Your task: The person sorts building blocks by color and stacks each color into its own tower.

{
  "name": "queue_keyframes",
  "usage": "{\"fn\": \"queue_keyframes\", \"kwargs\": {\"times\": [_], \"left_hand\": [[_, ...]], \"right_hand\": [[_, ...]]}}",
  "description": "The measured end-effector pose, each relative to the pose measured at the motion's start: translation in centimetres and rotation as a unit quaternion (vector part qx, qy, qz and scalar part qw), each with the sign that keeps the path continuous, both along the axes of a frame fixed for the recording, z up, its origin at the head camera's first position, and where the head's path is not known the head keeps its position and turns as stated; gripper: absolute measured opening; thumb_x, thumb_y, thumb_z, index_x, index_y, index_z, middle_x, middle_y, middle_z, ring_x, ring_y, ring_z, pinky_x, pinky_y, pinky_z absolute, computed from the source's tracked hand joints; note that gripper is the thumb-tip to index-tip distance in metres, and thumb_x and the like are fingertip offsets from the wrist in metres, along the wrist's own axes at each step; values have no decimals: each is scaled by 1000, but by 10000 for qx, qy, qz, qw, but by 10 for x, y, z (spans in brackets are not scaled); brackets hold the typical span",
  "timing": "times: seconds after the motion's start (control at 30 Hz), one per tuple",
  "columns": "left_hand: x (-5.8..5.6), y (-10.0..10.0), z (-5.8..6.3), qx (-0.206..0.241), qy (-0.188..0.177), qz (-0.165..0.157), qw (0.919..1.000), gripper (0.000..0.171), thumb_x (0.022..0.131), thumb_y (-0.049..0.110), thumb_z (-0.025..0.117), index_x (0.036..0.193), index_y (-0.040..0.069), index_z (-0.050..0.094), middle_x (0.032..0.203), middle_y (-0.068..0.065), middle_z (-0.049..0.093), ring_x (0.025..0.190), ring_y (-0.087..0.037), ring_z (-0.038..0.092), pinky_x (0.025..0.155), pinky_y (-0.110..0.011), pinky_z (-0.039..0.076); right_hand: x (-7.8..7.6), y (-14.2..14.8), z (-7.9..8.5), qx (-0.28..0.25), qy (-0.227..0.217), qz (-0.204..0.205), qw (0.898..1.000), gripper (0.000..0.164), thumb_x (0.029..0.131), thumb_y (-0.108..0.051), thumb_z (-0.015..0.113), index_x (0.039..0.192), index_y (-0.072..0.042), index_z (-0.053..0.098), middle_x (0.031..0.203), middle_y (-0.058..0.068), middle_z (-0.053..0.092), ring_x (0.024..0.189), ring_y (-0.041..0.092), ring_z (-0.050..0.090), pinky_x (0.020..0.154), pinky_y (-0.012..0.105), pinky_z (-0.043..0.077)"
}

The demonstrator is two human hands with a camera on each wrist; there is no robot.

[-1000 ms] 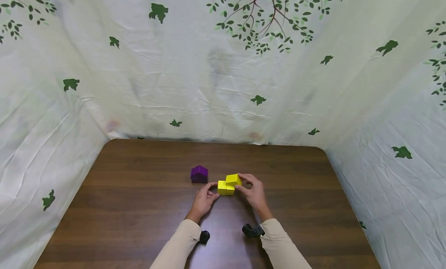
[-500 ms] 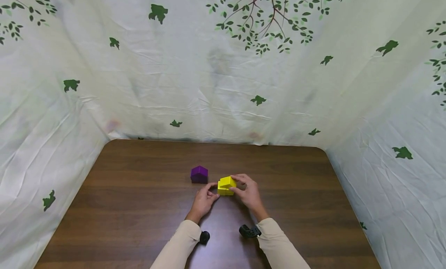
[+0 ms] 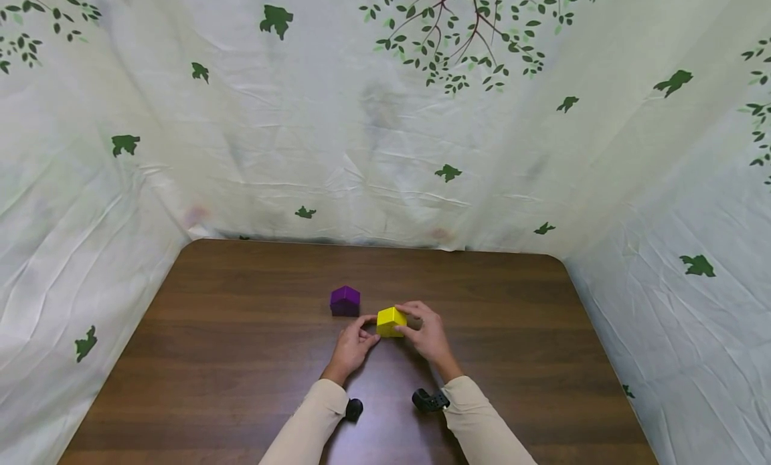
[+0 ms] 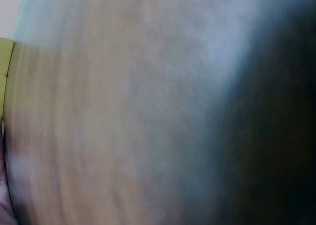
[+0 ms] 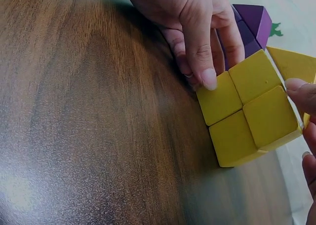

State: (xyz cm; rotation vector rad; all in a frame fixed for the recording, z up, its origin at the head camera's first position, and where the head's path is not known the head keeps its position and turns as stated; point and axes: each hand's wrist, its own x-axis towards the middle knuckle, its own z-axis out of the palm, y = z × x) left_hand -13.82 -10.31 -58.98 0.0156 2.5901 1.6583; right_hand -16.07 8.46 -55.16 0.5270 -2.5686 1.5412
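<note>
In the head view, a small stack of yellow blocks [image 3: 391,320] stands on the table between both hands. The right wrist view shows square yellow faces two by two, with a slanted yellow piece [image 5: 295,67] above. My left hand [image 3: 351,348] grips the lower left yellow block [image 5: 217,102], thumb on its front and a finger passing behind. From the right, my right hand [image 3: 430,334] pinches the upper yellow block [image 5: 272,117] between thumb and fingers, part of it out of frame. A sliver of yellow block [image 4: 5,57] shows in the blurred left wrist view.
A purple house-shaped block [image 3: 345,301] stands behind and left of the yellow stack. The brown wooden table [image 3: 241,358] is bordered by a pale leaf-printed cloth [image 3: 385,144] at the back and sides. Dark bands or cameras [image 3: 430,400] sit at the wrists.
My right hand has moved left and slightly down, bringing its yellow block from overhanging the right side to squarely over the lower blocks. The left hand has stayed in place.
</note>
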Motion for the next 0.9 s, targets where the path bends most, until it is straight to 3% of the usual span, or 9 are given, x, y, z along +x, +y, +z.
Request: {"fn": "queue_keyframes", "kwargs": {"times": [0.6, 0.9], "left_hand": [[0, 2, -1, -67, -155, 29, 9999, 40, 87, 5, 70, 126, 8, 60, 82, -5, 61, 67, -11, 56, 63, -24, 50], [1, 1, 0, 27, 25, -71, 10000, 43, 87, 3, 69, 128, 4, 59, 106, -12, 63, 72, -12, 57, 64, -21, 49]], "right_hand": [[1, 0, -1, 61, -118, -10, 9999, 37, 79, -9, 78, 115, -5, 69, 110, 6, 64, 101, 27, 60, 85, 48, 50], [0, 0, -2, 128, -175, -59, 9997, 44, 78, -9, 80, 119, -7, 66, 112, 6, 63, 103, 29, 59, 86, 46, 49]]}}
